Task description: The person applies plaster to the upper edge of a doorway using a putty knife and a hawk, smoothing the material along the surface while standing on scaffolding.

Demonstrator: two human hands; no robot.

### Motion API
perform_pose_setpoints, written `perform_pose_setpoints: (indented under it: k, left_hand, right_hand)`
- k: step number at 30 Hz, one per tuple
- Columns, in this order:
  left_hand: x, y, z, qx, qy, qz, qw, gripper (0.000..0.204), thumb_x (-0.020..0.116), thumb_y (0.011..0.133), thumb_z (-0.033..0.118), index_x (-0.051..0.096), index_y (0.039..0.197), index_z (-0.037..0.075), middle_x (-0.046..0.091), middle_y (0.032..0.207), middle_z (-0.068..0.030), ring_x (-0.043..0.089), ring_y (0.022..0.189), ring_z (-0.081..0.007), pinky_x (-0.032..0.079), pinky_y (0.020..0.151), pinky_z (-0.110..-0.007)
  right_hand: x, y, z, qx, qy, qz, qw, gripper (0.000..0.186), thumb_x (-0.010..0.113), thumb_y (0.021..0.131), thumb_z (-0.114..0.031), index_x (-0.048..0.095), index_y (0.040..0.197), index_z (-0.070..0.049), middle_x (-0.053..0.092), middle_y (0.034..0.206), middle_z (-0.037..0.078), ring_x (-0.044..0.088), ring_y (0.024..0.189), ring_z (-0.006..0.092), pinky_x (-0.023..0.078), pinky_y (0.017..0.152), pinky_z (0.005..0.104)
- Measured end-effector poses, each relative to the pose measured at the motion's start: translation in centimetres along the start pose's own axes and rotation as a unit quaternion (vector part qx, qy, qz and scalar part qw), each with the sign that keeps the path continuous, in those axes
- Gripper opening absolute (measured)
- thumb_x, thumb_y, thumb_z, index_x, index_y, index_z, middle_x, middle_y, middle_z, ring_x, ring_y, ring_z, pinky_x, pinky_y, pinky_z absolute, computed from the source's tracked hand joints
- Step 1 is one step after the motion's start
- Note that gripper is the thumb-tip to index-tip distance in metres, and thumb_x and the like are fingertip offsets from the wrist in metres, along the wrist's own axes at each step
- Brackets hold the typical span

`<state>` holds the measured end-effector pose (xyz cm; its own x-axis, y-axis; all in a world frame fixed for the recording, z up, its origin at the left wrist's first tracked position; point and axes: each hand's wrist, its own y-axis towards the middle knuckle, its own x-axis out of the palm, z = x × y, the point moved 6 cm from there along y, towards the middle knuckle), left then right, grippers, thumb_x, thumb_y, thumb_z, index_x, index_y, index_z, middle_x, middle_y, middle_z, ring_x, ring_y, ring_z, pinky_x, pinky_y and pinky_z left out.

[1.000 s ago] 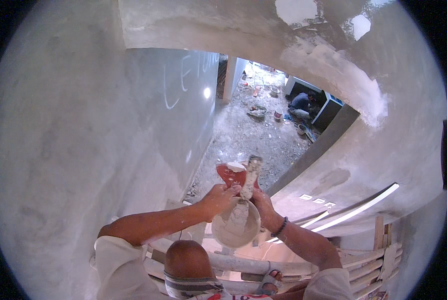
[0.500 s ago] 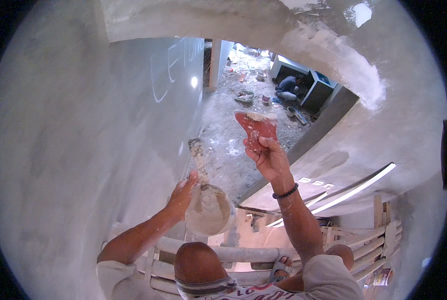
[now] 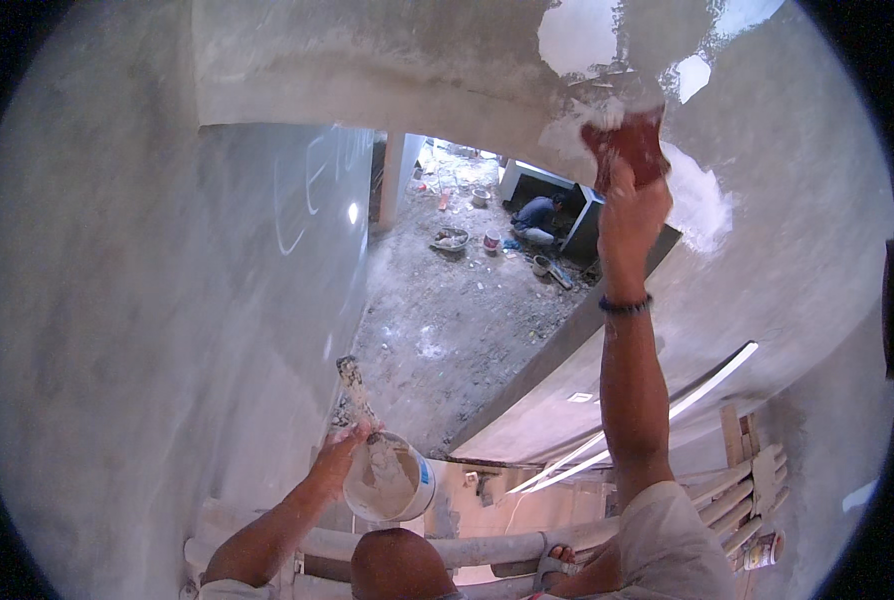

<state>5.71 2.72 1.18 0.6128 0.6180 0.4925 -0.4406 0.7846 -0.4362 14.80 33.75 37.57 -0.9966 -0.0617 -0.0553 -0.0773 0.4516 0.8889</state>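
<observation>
My right hand (image 3: 632, 215) is raised high, closed around a red flat spreader (image 3: 627, 140) with pale putty at its upper edge, which is at a rough white patch (image 3: 702, 195) on the overhead plaster surface; exact contact is hard to tell. Low at the center, my left hand (image 3: 339, 442) grips a white bucket (image 3: 413, 480) of pale putty by its upper side. A plaster-crusted scraper (image 3: 352, 382) stands in the bucket beside that hand, its end sticking out past the rim.
Plastered walls (image 3: 127, 300) flank me, chalk marks on the left one. Below, a person (image 3: 535, 218) crouches by a dark-fronted structure among tubs on a rubble-strewn floor (image 3: 417, 320). Bamboo scaffolding (image 3: 467, 550) is under me; white strips (image 3: 712, 375) run along the right.
My hands have parted: the right rose with the red spreader from near the bucket to the overhead patch, while the left moved down and left with the bucket and scraper.
</observation>
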Motion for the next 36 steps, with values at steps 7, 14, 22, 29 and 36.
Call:
perform_pose_setpoints:
  k: [7,14,22,29,36]
  left_hand:
    - [-0.4,1.9,-0.9,-0.011,-0.031,0.011,0.999,0.067,0.066,0.077,0.054,0.055,0.116,0.0,0.062,0.101,-0.0093,0.06,0.092,-0.0204,0.049,0.083,-0.035]
    - [-1.1,2.8,-1.8,0.008,-0.087,-0.002,0.996,0.063,0.067,0.077,0.051,0.056,0.116,0.003,0.061,0.102,-0.0082,0.059,0.092,-0.02,0.048,0.083,-0.036]
    - [0.2,3.0,-1.7,0.033,-0.098,-0.03,0.994,0.06,0.065,0.079,0.05,0.056,0.116,0.002,0.06,0.101,-0.0085,0.058,0.094,-0.0195,0.047,0.084,-0.035]
    - [0.2,3.2,-2.4,0.011,-0.155,-0.035,0.987,0.062,0.068,0.078,0.046,0.053,0.116,-0.002,0.061,0.102,-0.0094,0.06,0.092,-0.0191,0.049,0.083,-0.036]
    - [-0.7,4.7,-4.7,0.014,-0.182,-0.021,0.983,0.06,0.07,0.078,0.042,0.053,0.116,-0.001,0.061,0.104,-0.0093,0.06,0.093,-0.0191,0.049,0.083,-0.035]
  right_hand:
    - [10.6,0.3,3.3,-0.301,-0.409,-0.021,0.861,0.056,0.055,0.077,-0.007,0.038,0.129,0.006,0.048,0.105,0.02,0.05,0.09,0.035,0.043,0.076,0.0448]
    - [12.6,-2.1,4.8,-0.332,-0.438,-0.076,0.832,0.054,0.053,0.077,-0.01,0.04,0.127,0.007,0.046,0.097,0.018,0.05,0.087,0.0339,0.045,0.072,0.0428]
    - [9.2,-3.3,2.9,-0.406,-0.419,-0.198,0.787,0.047,0.055,0.076,-0.009,0.046,0.12,0.004,0.049,0.098,0.018,0.053,0.089,0.0325,0.046,0.073,0.0411]
    - [7.0,7.5,-2.9,-0.431,-0.443,-0.122,0.777,0.038,0.056,0.078,-0.005,0.058,0.115,-0.01,0.059,0.101,0.015,0.056,0.091,0.0323,0.047,0.076,0.0429]
    - [10.3,3.3,-0.7,-0.439,-0.431,-0.179,0.768,0.036,0.056,0.075,-0.011,0.058,0.111,-0.008,0.061,0.097,0.013,0.055,0.094,0.0322,0.043,0.081,0.0449]
